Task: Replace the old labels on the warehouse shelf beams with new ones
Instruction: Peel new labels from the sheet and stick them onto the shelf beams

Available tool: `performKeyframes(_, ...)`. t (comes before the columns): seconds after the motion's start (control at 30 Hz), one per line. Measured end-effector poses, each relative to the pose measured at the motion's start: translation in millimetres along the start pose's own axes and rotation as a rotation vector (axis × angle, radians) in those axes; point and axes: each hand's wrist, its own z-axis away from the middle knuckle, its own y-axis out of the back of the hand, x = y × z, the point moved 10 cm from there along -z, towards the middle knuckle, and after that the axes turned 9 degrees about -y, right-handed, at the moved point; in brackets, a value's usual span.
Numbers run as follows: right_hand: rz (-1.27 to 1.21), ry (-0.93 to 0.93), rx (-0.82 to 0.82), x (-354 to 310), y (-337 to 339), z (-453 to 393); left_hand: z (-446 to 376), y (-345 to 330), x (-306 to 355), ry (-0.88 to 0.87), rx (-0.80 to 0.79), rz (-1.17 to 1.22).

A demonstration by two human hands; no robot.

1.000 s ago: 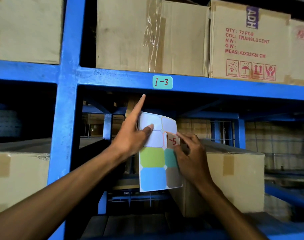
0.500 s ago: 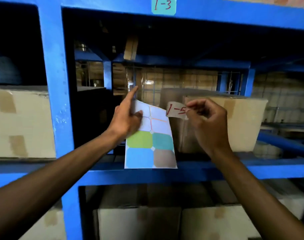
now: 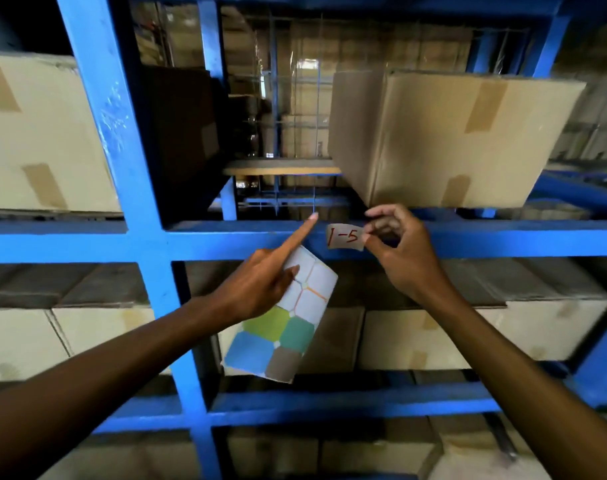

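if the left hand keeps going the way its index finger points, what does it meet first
Probably the blue metal shelf beam: the left hand points up and forward with its fingertip at the beam's top edge, left of the grey "1-5" label. Whether they touch is unclear.

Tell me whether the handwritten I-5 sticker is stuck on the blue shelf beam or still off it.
Cannot tell: the I-5 sticker lies against the blue shelf beam, yet the right hand pinches its right edge.

Pale label (image 3: 344,238) marked "1-5" in red held against blue shelf beam (image 3: 503,239)
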Motion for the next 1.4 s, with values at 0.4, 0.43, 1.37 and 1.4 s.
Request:
performKeyframes(0.4, 0.046, -0.083, 0.031, 33, -22, 5, 18, -42, -11, 0.068, -0.224, -0.481)
performKeyframes(0.43, 0.041, -0.089, 0.040, 34, -21, 4, 17, -44, -13, 0.074, -0.232, -0.504)
performKeyframes(1.37, 0.131, -0.115, 0.168, 41, -25, -3, 12, -57, -38, 0.106, -0.260, -0.699)
performKeyframes(1.4, 0.143, -0.115, 0.173, 40, -25, -3, 13, -57, -39, 0.103, -0.260, -0.700)
